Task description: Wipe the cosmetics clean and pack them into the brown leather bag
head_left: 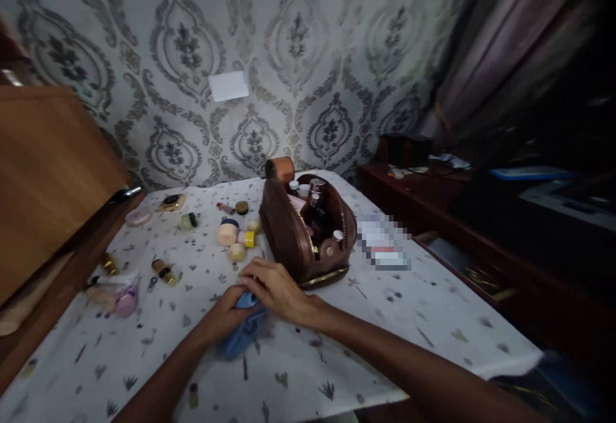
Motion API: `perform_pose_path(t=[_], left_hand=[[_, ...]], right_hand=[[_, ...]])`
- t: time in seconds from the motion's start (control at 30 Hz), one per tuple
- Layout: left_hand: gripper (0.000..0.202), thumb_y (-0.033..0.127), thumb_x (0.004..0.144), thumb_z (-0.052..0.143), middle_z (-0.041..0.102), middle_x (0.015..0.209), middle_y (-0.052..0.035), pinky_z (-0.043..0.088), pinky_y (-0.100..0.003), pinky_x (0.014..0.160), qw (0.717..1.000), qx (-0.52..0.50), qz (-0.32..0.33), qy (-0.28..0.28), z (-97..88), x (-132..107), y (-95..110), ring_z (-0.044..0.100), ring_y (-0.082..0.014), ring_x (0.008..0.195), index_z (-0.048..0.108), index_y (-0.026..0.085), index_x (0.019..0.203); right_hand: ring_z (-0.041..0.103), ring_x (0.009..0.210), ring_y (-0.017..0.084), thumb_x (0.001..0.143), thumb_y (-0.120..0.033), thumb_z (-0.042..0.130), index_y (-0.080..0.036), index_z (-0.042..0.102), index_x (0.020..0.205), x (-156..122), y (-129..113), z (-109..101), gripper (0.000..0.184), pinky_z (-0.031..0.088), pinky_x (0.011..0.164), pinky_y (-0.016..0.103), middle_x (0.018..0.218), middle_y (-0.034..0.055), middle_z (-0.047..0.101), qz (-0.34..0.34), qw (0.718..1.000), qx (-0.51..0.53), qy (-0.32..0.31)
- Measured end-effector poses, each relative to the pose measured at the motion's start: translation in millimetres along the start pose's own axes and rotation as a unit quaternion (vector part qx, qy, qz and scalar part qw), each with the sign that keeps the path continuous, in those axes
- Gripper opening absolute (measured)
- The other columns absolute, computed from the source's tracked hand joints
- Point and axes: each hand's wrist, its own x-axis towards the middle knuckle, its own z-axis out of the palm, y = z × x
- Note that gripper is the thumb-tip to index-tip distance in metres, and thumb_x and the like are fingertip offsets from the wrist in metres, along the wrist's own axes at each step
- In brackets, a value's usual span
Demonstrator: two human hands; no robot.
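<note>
- Blue fabric thing (243, 336) lying near the front of the table (433, 320), just in front of the brown leather pouch (289, 237).
- Gripped by the left hand (222, 317), closed around it; right hand (276, 291) laid over the top with bent fingers, can't tell if actually pinching.
- Looks soft, floppy and light, probably not slippery, so best grabbed by a bunched fold.
- Pouch unzipped and upright, stuffed with small bottles (315, 195); loose jars (228, 232) scattered just left of it.

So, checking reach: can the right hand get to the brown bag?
Probably yes: the right hand rests on the blue cloth right beside the bag, with nothing between them.
</note>
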Motion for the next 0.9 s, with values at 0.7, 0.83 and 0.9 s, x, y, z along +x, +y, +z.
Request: perform_pose_path(t=[0.7,0.83,0.9], left_hand=[[0.027,0.041,0.084,0.06,0.061,0.076,-0.0015,0.044,-0.027,0.073,0.991,-0.017,0.093,0.096,-32.8,12,-2,0.054,-0.0165,0.074,0.064,0.015,0.082],[0.023,0.037,0.085,0.058,0.06,0.072,-0.0005,0.043,-0.026,0.07,0.988,0.001,0.097,0.118,-38.5,12,-2,0.054,-0.0158,0.071,0.062,0.015,0.082],[0.023,0.037,0.085,0.057,0.06,0.072,-0.0005,0.043,-0.025,0.068,0.988,0.011,0.099,0.121,-38.5,12,-3,0.054,-0.0155,0.07,0.062,0.015,0.082]], right_hand=[[0.066,0.078,0.023,0.092,-0.046,0.045,-0.02,0.068,0.1,11,40,50,0.037,0.052,0.073,0.035,0.084,0.0073,0.07,0.151,0.968,0.193,0.058],[0.06,0.062,0.021,0.092,-0.047,0.045,-0.02,0.067,0.101,10,35,49,0.036,0.049,0.061,0.032,0.067,0.0029,0.063,0.152,0.967,0.201,0.044],[0.058,0.059,0.02,0.092,-0.046,0.044,-0.019,0.066,0.101,10,35,49,0.036,0.048,0.058,0.031,0.064,0.0018,0.06,0.151,0.966,0.204,0.042]])
